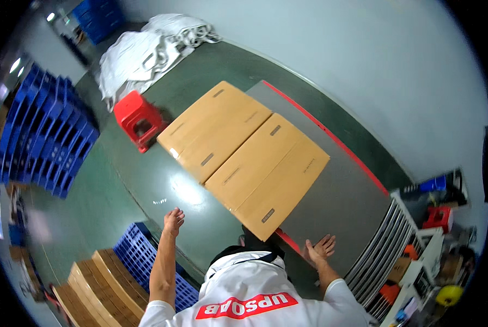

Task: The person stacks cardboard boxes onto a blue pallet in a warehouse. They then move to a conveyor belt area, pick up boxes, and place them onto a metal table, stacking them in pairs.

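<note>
Two flat-topped brown cardboard boxes lie side by side ahead of me: a farther box [217,128] and a nearer box [268,177], their edges meeting along a seam. They rest partly over a grey surface [331,201] edged with red strips. My left hand [173,220] is held out over the floor, left of the nearer box and apart from it, fingers loosely spread and holding nothing. My right hand [321,248] is spread above the near part of the grey surface, right of the nearer box's close corner, also empty.
A red plastic stool [138,117] stands left of the boxes. Blue pallets [48,131] are stacked at far left. Cartons [99,283] sit by a blue pallet [135,248] at lower left. A roller conveyor [372,245] is at right. White sheeting [151,52] lies by the wall.
</note>
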A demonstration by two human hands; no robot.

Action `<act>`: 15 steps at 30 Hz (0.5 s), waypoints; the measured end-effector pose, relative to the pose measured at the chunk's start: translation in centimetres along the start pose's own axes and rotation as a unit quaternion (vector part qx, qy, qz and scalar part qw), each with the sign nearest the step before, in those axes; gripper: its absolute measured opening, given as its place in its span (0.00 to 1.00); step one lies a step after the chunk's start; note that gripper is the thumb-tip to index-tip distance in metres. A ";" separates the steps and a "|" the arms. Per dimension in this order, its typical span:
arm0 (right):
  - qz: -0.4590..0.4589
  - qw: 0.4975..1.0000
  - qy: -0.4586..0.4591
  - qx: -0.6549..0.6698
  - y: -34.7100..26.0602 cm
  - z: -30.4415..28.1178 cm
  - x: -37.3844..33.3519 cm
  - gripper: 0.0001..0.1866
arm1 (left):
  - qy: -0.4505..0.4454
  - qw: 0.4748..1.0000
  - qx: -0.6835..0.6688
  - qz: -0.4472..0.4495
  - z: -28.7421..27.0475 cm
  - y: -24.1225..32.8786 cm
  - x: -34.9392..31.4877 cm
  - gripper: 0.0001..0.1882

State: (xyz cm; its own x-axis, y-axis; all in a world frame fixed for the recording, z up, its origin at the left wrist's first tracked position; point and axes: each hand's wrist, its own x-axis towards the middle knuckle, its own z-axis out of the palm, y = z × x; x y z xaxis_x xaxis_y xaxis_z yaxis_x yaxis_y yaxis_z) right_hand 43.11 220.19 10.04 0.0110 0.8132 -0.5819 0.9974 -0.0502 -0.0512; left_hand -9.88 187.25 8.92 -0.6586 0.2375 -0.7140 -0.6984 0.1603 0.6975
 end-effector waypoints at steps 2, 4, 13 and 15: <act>0.017 0.999 -0.019 0.024 -0.8 -1.3 -0.6 0.63 | -0.016 1.000 -0.016 0.012 0.9 3.7 1.7 0.14; 0.027 0.999 -0.016 0.034 -1.7 -1.8 0.1 0.63 | -0.046 0.998 -0.017 0.030 1.1 6.8 3.5 0.14; 0.049 0.981 0.128 0.140 -10.0 -0.1 2.6 0.47 | -0.230 0.967 0.015 0.108 6.4 19.5 6.4 0.31; -0.031 0.965 0.123 0.229 -12.2 3.4 3.0 0.44 | -0.229 0.970 0.018 0.079 5.9 20.9 6.6 0.31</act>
